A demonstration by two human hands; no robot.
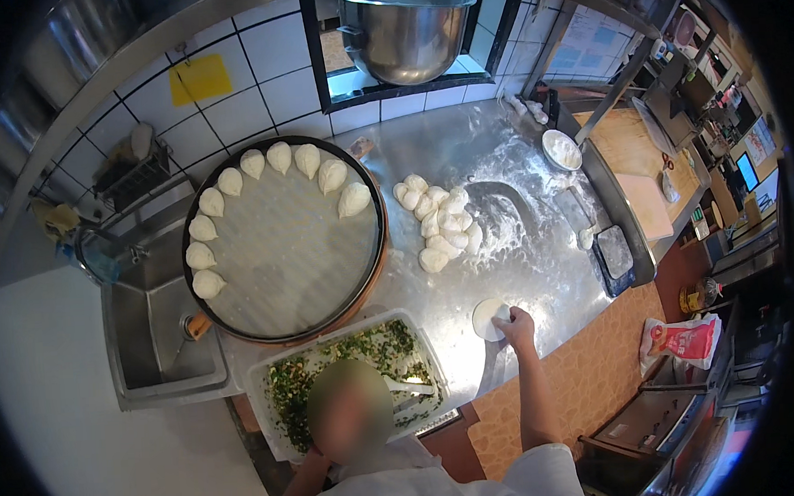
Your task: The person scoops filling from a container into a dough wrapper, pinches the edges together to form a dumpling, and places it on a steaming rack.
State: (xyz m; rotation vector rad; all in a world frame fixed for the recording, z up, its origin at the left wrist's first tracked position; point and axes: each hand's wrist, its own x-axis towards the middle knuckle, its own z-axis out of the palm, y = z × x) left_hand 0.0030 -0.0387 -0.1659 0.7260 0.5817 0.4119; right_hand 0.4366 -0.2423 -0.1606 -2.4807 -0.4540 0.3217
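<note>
My right hand (517,326) grips the edge of a flat round dough wrapper (490,319) at the steel counter's front edge. My left hand is out of sight; its forearm (305,478) runs up to a blurred patch over the filling tub. That plastic tub (436,360) holds chopped greens (375,337) and a white spoon (407,386). Behind it, a large round pan (282,240) carries several pointed, filled dough buns (203,256) in an arc along its rim. Right of the pan, several pale dough pieces (446,222) lie heaped together on the counter.
Loose flour (503,222) covers the steel counter (425,139). A flour bowl (561,150), a scraper (572,208) and a kitchen scale (614,253) stand at the right. The sink (165,314) is left; a steel mixing bowl (406,39) sits in the wall opening.
</note>
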